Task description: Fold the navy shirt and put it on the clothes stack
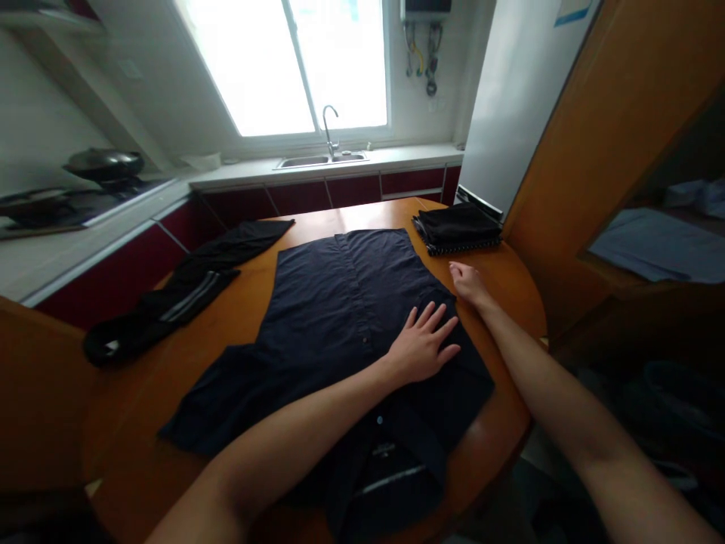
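A dark navy short-sleeved button shirt (317,302) lies spread, front up, on the round wooden table (226,325), its collar toward me. My left hand (422,346) rests flat on the shirt's right half, fingers spread and holding nothing. Just beyond the shirt's right edge, my right hand (467,282) is at the tabletop with its fingers curled closed; no cloth shows in it. The forearm of my left arm crosses over the lower shirt and hides part of it.
Folded black clothes (458,227) are stacked at the table's far right. A black garment with pale stripes (186,295) lies along the left side. Beyond are a sink (306,161), a stove with a lidded pan (105,164), and a tall pale fridge (510,98).
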Available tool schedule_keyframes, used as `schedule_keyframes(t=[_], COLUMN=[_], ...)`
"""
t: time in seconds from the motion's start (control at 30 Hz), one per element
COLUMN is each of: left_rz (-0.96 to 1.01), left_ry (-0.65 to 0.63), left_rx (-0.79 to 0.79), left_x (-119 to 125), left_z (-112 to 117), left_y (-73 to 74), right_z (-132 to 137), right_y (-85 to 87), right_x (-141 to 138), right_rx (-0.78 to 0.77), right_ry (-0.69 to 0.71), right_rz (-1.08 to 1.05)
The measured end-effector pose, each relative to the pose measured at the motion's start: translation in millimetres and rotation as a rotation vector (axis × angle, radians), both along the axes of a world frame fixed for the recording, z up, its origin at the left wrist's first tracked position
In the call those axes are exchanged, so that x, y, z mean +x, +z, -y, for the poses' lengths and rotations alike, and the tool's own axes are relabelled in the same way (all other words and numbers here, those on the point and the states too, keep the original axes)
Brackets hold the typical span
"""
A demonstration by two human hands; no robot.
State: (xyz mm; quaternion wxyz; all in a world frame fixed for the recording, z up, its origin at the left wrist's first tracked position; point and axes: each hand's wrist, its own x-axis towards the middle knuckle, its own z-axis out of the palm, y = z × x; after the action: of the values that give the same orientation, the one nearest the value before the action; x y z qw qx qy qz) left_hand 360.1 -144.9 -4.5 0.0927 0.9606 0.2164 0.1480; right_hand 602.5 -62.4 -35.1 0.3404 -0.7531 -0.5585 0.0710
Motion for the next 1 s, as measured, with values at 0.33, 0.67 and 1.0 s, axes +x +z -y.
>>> schedule_keyframes(t=[0.33,0.67,1.0], left_rz=[-0.121,0.246,-0.125], left_ry=[-0.039,0.297,1.391], left_rx=[-0.074,-0.226,-0.091], left_x=[0,-105,-355], left_z=[-1,-55,16], left_y=[-4.0,79.3,48.1], right_z=[-2,-6,-19], right_y=[-9.8,-22.6,-32.1], right_x=[10,23,29], right_rx=[-0.033,-0.028,-0.048], right_ry=[-0.081,-0.085,-0.11], right_rz=[-0.033,-0.135,-0.226])
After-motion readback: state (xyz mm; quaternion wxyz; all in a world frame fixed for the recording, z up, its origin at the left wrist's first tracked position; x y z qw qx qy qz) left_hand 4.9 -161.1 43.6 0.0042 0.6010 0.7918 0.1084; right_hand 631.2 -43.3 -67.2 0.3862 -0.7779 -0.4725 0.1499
